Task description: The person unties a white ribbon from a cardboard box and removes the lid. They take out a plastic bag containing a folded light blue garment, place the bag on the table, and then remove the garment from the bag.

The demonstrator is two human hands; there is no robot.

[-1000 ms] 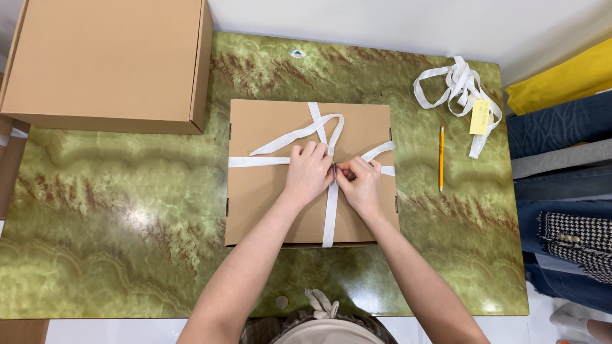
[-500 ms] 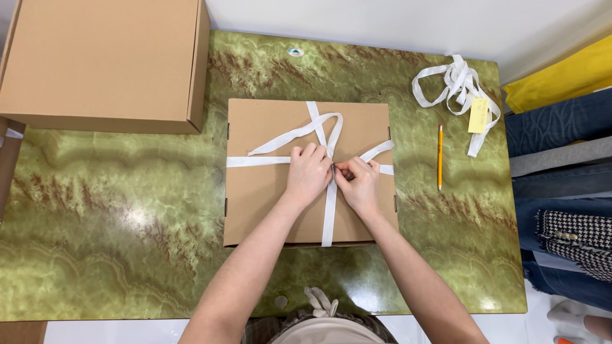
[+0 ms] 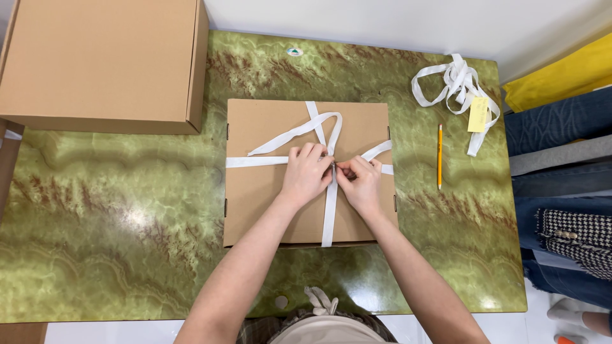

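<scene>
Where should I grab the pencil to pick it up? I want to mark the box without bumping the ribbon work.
Take the pencil at mid-shaft, coming from above with the right hand. It lies flat and alone on the table, lengthwise away from you, right of the box, so thumb and finger can pinch across its thin sides.

Ribboned box mid-table, bigger box far left, pencil right, loose ribbon beyond.
</scene>
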